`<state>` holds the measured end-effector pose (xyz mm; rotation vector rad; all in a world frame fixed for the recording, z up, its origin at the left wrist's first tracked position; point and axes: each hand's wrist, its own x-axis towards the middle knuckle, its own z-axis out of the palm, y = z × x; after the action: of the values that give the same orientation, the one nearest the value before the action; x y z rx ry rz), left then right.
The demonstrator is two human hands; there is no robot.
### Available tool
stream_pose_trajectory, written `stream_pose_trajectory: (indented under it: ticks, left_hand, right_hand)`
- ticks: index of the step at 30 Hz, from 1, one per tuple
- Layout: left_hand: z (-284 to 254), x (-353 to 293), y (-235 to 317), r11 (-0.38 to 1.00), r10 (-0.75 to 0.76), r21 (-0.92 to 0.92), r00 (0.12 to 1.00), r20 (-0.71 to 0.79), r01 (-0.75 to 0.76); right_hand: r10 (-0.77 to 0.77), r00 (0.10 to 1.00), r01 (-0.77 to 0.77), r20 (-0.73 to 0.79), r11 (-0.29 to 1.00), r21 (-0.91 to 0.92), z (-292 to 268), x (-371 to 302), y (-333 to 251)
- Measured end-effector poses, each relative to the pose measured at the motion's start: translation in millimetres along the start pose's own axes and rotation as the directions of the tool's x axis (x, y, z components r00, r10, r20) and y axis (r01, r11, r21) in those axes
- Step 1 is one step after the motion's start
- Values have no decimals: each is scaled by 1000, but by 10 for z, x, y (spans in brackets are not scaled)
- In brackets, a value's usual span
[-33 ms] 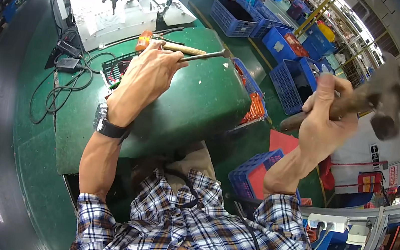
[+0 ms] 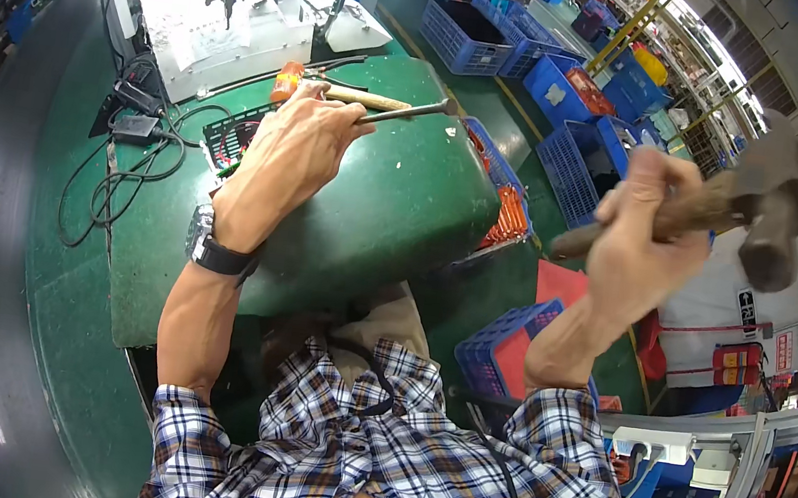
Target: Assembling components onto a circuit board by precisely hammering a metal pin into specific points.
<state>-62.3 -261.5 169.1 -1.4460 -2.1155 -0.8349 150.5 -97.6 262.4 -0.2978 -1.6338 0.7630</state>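
Note:
My left hand [image 2: 297,140], with a dark watch at the wrist, is closed around a dark metal rod with a flared end [image 2: 412,114]. The rod sticks out to the right over the green table [image 2: 374,206]; its other end is hidden under my fingers. Just beyond that hand lies a mallet [image 2: 368,99] with an orange head and a light wooden handle. Raised off to the right, my right hand [image 2: 643,246] grips a hammer [image 2: 717,205] by its brown wooden handle. The hammer's metal head is blurred and points outward, well apart from the rod.
A white machine [image 2: 226,35] stands at the table's far edge. Black cables [image 2: 144,155] lie coiled at the left. A blue basket with orange-handled pieces [image 2: 509,218] sits by the table's right side. Blue crates [image 2: 462,41] stand on the floor beyond.
My right hand has shifted slightly left with the hammer, and the hammer head hangs a little lower. My left hand and the rod stay in place.

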Motion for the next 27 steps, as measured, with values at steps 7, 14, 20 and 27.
stream_pose_trajectory:
  ticks: [7,14,20,27]
  left_hand:
    - [37,-12,-122,997,55,55,998,-36,-53]
    - [-45,-35,24,1000,-4,15,999,35,3]
    - [-223,-303,264,850,-22,518,990,-138,91]
    - [-241,-632,244,922,-163,364,985,50,134]
  right_hand:
    - [-17,887,105,461,980,-167,288,-97,424]
    - [57,774,-244,631,946,214,738,-334,309]
    - [-168,863,71,476,974,216,735,-518,447]
    - [86,856,-126,510,991,44,467,-686,357]
